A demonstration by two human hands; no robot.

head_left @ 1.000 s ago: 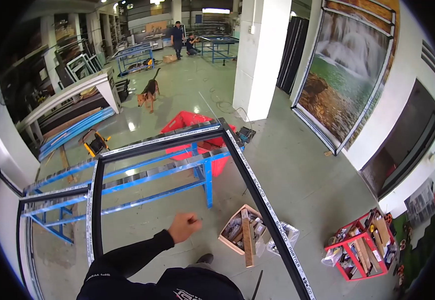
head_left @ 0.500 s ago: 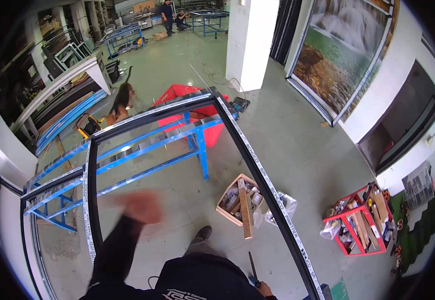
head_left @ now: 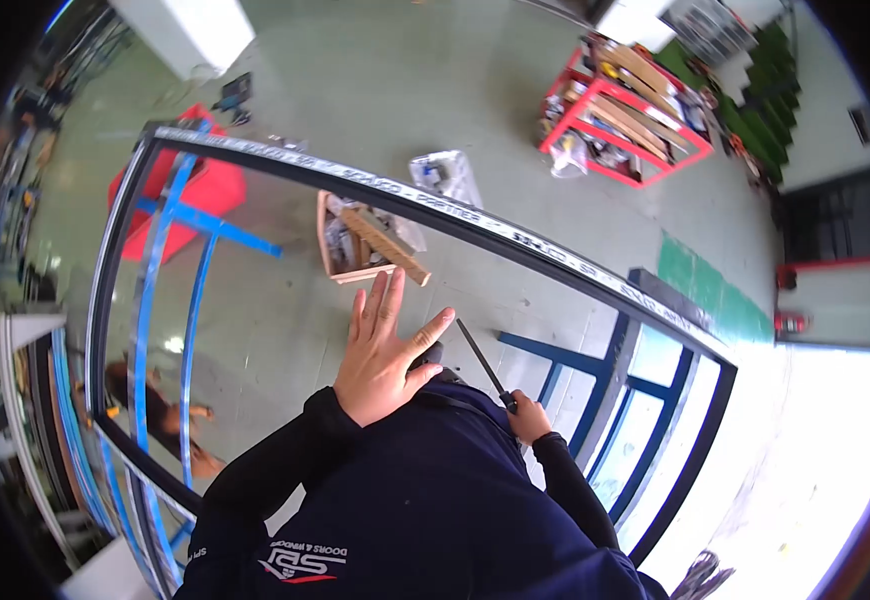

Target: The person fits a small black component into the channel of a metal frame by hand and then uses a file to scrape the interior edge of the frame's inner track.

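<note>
My left hand (head_left: 380,360) is open in front of my chest, fingers spread, with nothing in it. My right hand (head_left: 529,418) is closed around the handle of a long, thin, dark file (head_left: 482,358), whose blade points up and away from me. Around both hands lies a large black rectangular frame (head_left: 515,243), its far side covered with white printed tape. Neither hand is seen touching it. Blue metal stands (head_left: 198,290) show under the frame on the left, and a darker blue stand (head_left: 610,385) on the right.
Beyond the frame's opening, a wooden box (head_left: 355,272) of scraps sits on the floor beside a clear plastic bin (head_left: 447,178). A red crate (head_left: 645,182) with wood pieces stands farther back. A dog (head_left: 160,415) is at the left, near a red container (head_left: 130,215).
My view has turned right and downward. The left hand, blurred before, is now sharp and spread in front of my chest. The file remains in my right hand.
</note>
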